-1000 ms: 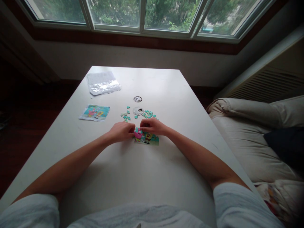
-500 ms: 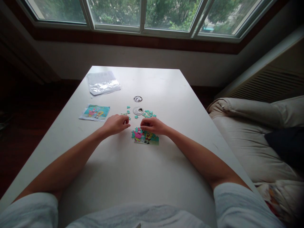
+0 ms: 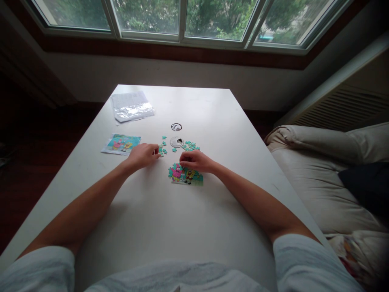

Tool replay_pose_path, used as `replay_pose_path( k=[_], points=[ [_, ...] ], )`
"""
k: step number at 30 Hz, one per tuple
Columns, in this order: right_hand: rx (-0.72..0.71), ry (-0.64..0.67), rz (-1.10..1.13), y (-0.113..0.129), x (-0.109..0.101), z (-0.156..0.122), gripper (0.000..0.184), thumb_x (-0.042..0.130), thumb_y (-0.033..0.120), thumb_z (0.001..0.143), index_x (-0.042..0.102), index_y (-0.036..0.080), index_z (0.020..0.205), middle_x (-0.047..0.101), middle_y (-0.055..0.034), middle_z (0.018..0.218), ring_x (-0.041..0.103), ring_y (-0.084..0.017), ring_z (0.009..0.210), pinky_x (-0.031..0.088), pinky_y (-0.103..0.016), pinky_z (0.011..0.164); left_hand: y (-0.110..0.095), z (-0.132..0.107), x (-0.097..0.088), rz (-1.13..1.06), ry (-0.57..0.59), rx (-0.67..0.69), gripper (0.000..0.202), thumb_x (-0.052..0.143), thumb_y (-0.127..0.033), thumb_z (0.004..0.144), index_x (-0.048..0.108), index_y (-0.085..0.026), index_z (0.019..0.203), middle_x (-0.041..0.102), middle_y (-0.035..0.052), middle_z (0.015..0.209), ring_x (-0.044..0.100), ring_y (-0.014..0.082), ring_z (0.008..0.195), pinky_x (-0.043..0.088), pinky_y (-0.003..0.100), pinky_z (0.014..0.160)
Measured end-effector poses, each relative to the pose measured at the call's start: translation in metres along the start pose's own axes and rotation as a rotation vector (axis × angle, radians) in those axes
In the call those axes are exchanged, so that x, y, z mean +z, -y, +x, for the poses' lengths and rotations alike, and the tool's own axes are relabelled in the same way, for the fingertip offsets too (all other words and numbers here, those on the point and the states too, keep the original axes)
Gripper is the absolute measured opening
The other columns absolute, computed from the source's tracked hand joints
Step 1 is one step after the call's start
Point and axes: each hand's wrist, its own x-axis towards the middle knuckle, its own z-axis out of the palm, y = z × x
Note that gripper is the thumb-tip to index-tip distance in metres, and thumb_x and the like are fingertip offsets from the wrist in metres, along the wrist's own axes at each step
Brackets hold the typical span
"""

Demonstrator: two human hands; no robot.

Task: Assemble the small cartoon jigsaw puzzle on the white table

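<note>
Shows, from the head camera, 1 partly joined puzzle (image 3: 193, 178) flat on a white table (image 3: 170, 227). Bears a pink starfish toward the left and a yellow square figure toward the right. Has a knobbed, uneven left edge.

Has the right hand (image 3: 197, 160) at the puzzle's upper edge, fingers bent down and partly covering that edge; cannot tell whether anything is pinched there. Has the left hand (image 3: 144, 155) beyond the puzzle to the left, fingers curled, just beside the left pieces (image 3: 164, 152), loose and green; cannot tell whether 1 is gripped. Shows both hands well apart from each other.

Beyond the puzzle, near the right hand, shows the right pieces (image 3: 192, 145) in a cluster, also green. Straight beyond the puzzle, has a single piece (image 3: 174, 150), then a silver disc (image 3: 176, 142), then a round ring (image 3: 176, 127). Farther left of the puzzle, shows a picture sheet (image 3: 123, 144) with similar figures, partly behind the left hand. Far beyond the puzzle to the left, has a clear plastic bag (image 3: 133, 106).
</note>
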Motion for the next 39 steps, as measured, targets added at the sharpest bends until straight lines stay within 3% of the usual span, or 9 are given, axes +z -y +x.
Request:
replay_pose_path(
  k=[11,22,26,32,39],
  points=[
    [-0.01,-0.002,0.002,-0.005,0.001,0.0,0.027,0.063,0.043,0.09,0.066,0.016,0.087,0.059,0.0011,0.07,0.049,-0.011,0.064,0.037,-0.023,0.06,0.024,0.01,0.002,0.065,-0.031,-0.06,0.022,0.055,-0.041,0.085,0.069,-0.025,0.091,0.074,0.0041,0.093,0.063,0.0215,0.079,0.032,0.028,0.061],
    [0.0,-0.002,0.006,-0.004,0.0,0.001,0.027,0.063,0.043,0.09,0.067,0.016,0.088,0.059,0.0012,0.07,0.049,-0.011,0.064,0.038,-0.023,0.06,0.008,0.006,0.006,0.024,-0.102,0.151,0.017,0.057,-0.033,0.084,0.07,-0.026,0.093,0.073,0.0007,0.089,0.064,0.0199,0.079,0.034,0.028,0.06],
    [-0.013,-0.012,0.006,-0.004,-0.001,0.001,0.026,0.063,0.042,0.09,0.067,0.017,0.087,0.06,0.0015,0.071,0.048,-0.011,0.064,0.038,-0.023,0.06,0.003,0.004,0.01,0.053,-0.147,0.163,0.018,0.057,-0.035,0.085,0.069,-0.026,0.094,0.072,0.0013,0.09,0.064,0.0206,0.079,0.034,0.028,0.061],
    [-0.033,-0.173,0.04,-0.007,-0.007,0.002,0.026,0.063,0.043,0.089,0.067,0.017,0.084,0.063,0.0002,0.07,0.049,-0.012,0.063,0.039,-0.025,0.061,0.006,0.004,0.009,0.045,-0.132,0.147,0.026,0.062,-0.039,0.084,0.067,-0.027,0.105,0.072,0.0009,0.091,0.064,0.0214,0.08,0.034,0.028,0.06],
    [-0.012,-0.357,0.052,-0.018,-0.01,0.003,0.026,0.062,0.042,0.091,0.067,0.017,0.087,0.07,-0.0032,0.077,0.054,-0.012,0.064,0.041,-0.025,0.061,0.007,0.007,0.013,0.024,-0.202,0.122,0.026,0.058,-0.041,0.09,0.067,-0.026,0.11,0.07,0.0025,0.096,0.064,0.0212,0.084,0.039,0.029,0.064]
  ],
)
